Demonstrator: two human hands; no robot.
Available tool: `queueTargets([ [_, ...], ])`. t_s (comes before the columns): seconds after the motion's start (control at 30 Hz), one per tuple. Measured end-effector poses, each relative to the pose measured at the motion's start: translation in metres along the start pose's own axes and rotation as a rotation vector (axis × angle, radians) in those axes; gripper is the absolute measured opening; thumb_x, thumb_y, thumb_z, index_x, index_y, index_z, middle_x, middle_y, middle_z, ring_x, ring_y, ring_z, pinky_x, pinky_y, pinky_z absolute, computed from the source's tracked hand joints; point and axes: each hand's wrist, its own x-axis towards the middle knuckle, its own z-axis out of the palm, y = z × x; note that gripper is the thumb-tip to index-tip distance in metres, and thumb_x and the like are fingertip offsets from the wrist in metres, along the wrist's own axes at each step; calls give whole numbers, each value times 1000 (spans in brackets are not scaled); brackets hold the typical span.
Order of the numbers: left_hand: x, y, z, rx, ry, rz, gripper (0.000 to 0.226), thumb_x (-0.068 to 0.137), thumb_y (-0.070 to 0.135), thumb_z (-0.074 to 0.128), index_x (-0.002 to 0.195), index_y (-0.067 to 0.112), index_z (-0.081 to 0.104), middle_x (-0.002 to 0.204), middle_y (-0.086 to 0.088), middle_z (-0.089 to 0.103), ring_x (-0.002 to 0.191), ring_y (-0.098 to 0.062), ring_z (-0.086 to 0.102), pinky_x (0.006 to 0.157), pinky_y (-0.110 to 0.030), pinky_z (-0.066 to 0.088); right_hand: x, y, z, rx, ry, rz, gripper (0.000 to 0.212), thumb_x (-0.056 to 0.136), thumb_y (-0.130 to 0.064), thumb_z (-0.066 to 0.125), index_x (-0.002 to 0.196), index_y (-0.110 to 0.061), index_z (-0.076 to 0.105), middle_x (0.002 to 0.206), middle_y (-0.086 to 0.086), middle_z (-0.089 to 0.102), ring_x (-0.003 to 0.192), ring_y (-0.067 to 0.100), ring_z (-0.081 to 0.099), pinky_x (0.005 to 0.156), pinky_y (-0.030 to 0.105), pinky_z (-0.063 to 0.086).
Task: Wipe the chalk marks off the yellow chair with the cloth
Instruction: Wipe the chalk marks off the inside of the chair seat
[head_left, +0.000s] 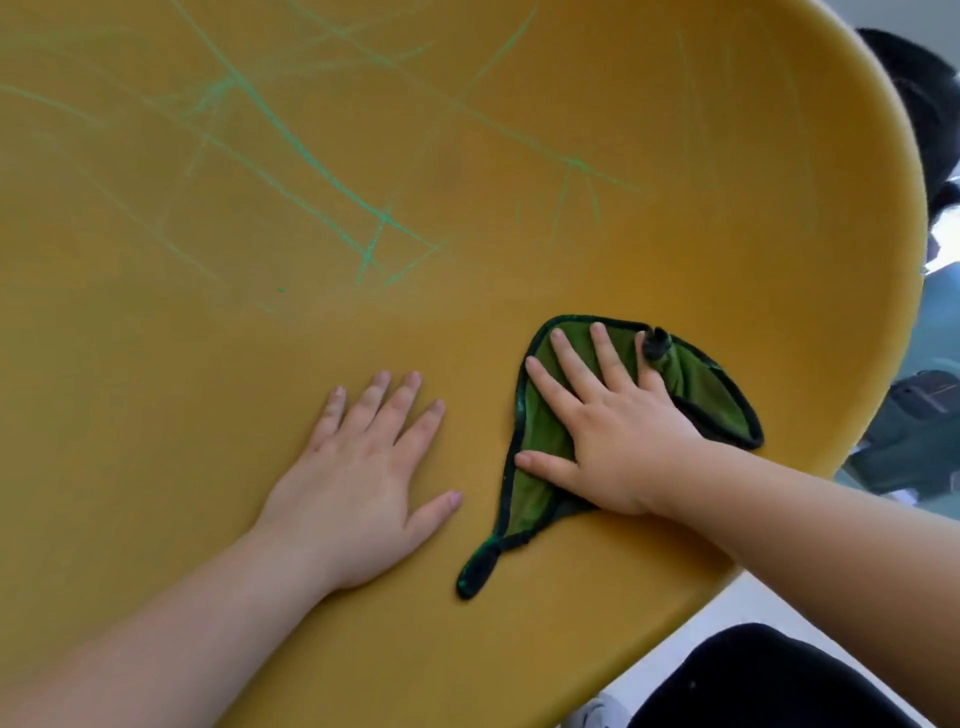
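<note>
Both hands lie flat with fingers spread: left hand (363, 483) on the chair (156, 364), right hand (613, 421) pressing the green cloth (535, 441). Green chalk marks (311, 156) cross the upper left.

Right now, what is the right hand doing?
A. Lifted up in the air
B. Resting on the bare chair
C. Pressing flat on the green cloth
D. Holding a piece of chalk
C: the right hand lies with straight fingers on the green cloth, which is spread on the yellow chair.
</note>
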Motion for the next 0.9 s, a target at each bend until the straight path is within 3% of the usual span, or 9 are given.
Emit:
queueTargets([
  [0.13, -16, 7, 3, -2, -2, 26, 87, 85, 79, 14, 156, 32, -5, 164, 1, -16, 150, -22, -15, 121, -49, -1, -6, 29, -5, -122, 77, 120, 108, 74, -99, 0, 156, -35, -28, 164, 6, -34, 146, 44, -36, 117, 67, -20],
  [0.2, -13, 8, -1, -18, 38, 25, 88, 81, 80, 24, 155, 31, 22, 164, -3, 13, 150, -25, 11, 120, -51, 12, 5, 45, -13, -149, 109, 156, 114, 72, -100, 0, 158, -30, -25, 165, 8, -32, 147, 43, -35, 118, 66, -20],
  [0.27, -6, 7, -3, -32, 93, 26, 85, 75, 80, 35, 141, 27, 49, 148, -4, 45, 136, -28, 39, 111, -50, 31, 22, 50, -20, -150, 144, 167, 117, 72, -101, 1, 159, -27, -22, 166, 8, -30, 148, 42, -35, 119, 65, -19],
  [0.37, 1, -4, -6, -33, 203, 1, 81, 73, 78, 41, 126, 19, 59, 124, -4, 58, 117, -29, 51, 100, -46, 38, 46, 32, -22, -99, 194, 174, 110, 79, -95, 3, 160, -25, -19, 167, 8, -27, 150, 41, -32, 120, 65, -17],
  [0.47, 0, -26, -7, -14, 277, -87, 79, 79, 74, 37, 129, 17, 57, 129, -8, 55, 121, -31, 48, 101, -48, 36, 48, -19, -14, 8, 134, -10, 83, 96, -71, 13, 161, -28, -17, 167, 2, -27, 151, 36, -30, 122, 63, -14],
  [0.53, 2, -39, -8, -37, 323, -150, 71, 85, 66, 34, 129, 15, 58, 130, -10, 55, 122, -33, 46, 101, -50, 36, 27, -56, -3, 75, 46, -232, 76, 95, -55, 14, 161, -31, -18, 167, -4, -27, 151, 32, -31, 122, 61, -14],
  [0.67, 6, -45, -4, -44, 387, -142, 58, 90, 52, 35, 123, 12, 61, 126, -13, 57, 118, -37, 48, 97, -51, 37, -41, -55, 9, 85, -169, -562, 64, 107, -43, 20, 157, -47, -19, 164, -20, -32, 148, 19, -38, 119, 49, -24],
  [0.8, 4, -44, -3, -37, 391, -94, 53, 90, 48, 36, 118, 12, 63, 125, -13, 57, 117, -36, 47, 97, -49, 35, -37, 27, -1, -183, -137, -252, 71, 89, -74, 1, 149, -51, -29, 163, -15, -32, 151, 26, -32, 123, 54, -17],
  [0.9, 5, -43, -2, -36, 385, -80, 54, 90, 49, 35, 118, 12, 62, 124, -13, 57, 118, -35, 46, 98, -48, 34, 3, 47, -16, -163, -18, 2, 83, 86, -81, -1, 157, -43, -22, 167, -5, -28, 150, 31, -33, 121, 60, -18],
])
